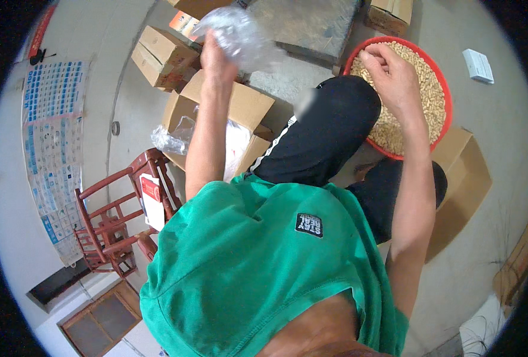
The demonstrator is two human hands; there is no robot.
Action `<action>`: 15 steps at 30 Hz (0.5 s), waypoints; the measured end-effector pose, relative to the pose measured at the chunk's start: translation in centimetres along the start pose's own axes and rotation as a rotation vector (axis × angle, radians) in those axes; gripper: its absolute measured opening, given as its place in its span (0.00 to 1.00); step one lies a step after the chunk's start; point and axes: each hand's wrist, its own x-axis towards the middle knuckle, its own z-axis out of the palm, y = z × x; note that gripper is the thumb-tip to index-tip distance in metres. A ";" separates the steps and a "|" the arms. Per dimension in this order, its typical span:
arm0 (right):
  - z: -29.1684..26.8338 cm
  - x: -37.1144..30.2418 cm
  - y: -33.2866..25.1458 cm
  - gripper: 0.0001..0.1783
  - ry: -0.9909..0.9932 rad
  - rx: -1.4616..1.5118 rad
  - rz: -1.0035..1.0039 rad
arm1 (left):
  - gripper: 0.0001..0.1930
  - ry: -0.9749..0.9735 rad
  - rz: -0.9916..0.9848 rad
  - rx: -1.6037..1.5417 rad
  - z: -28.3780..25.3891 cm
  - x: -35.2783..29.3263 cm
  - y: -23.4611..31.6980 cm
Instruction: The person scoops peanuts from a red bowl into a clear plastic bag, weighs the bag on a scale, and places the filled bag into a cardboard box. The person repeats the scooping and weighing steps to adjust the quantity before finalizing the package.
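Observation:
My left hand (pixel 216 62) is raised at the upper left, closed around a crumpled clear plastic bag (pixel 240 38) that is blurred by motion. What the bag contains, if anything, I cannot tell. Over a round red basin (pixel 448 107) hangs my right hand (pixel 393 80), its fingers curled together with the thumb. Anything pinched in them is too small or hidden to make out. Small tan pieces that look like unshelled peanuts (pixel 432 89) fill the basin. My knee in dark trousers stands between the two hands.
Below my left forearm an open cardboard box (pixel 246 107) holds clear plastic. Beside it sits a closed carton (pixel 160 56). A dark low slab (pixel 305 27) lies ahead. An open carton (pixel 460 184) stands right, a white box (pixel 478 65) far right, and a red wooden chair (pixel 106 205) left.

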 end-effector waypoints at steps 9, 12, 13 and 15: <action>-0.2 0.9 0.4 0.49 -0.016 0.395 -0.116 | 0.18 -0.470 -0.305 -0.187 15.6 -5.1 -5.7; -1.6 0.9 2.0 0.25 0.044 0.516 -0.054 | 0.14 -0.584 -0.311 -0.154 18.4 -5.5 -6.7; -2.4 0.9 2.5 0.18 0.075 0.554 -0.033 | 0.13 -0.619 -0.316 -0.134 19.5 -5.4 -7.1; -3.4 1.1 2.3 0.10 0.215 0.604 -0.008 | 0.10 -0.670 -0.317 -0.094 21.1 -5.5 -6.0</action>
